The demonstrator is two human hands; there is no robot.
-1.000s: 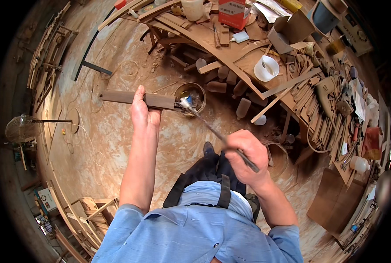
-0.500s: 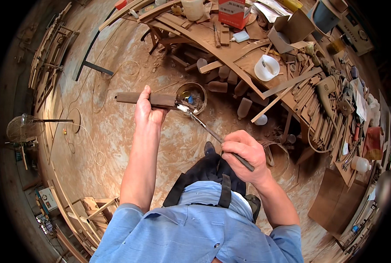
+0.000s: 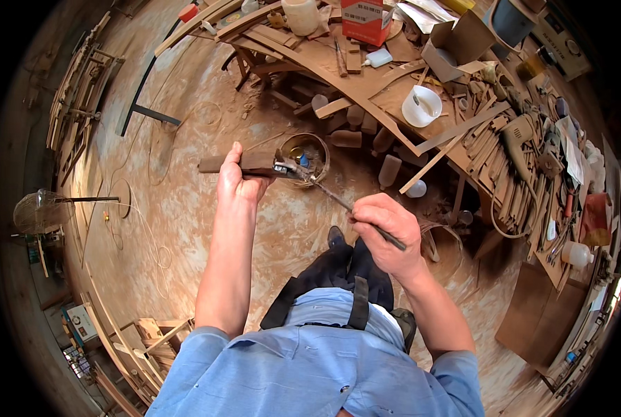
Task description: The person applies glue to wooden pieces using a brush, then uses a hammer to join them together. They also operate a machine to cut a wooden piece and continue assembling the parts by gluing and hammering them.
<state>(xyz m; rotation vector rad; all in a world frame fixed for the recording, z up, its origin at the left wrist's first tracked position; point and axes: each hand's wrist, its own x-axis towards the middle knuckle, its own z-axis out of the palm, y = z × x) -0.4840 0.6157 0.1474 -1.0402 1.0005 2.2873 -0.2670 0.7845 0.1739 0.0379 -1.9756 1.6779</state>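
My left hand (image 3: 237,182) is closed round a short dark wooden piece (image 3: 258,162), thumb lying across its upper side. The right end of this piece is notched, with some white material around the notch. In my right hand (image 3: 392,233) is a thin, dark, stick-like tool (image 3: 338,201), gripped near its rear end and slanting up and left. Its tip lies just right of the notched end; whether the two touch I cannot tell. Below the wood, on the floor, stands a round container (image 3: 324,154) with a blue item and other small things inside.
Ahead and to the right, a cluttered workbench (image 3: 331,69) holds a white tub (image 3: 422,106), a red and white box (image 3: 364,22), a power drill (image 3: 518,139) and several wood strips. Plastic bottles (image 3: 389,171) lie beneath it. A thin cable (image 3: 159,254) runs over the floor at left.
The wooden piece has shifted slightly right and turned, showing its notch more and less of the white patch. The tool's tip has moved a little to the right.
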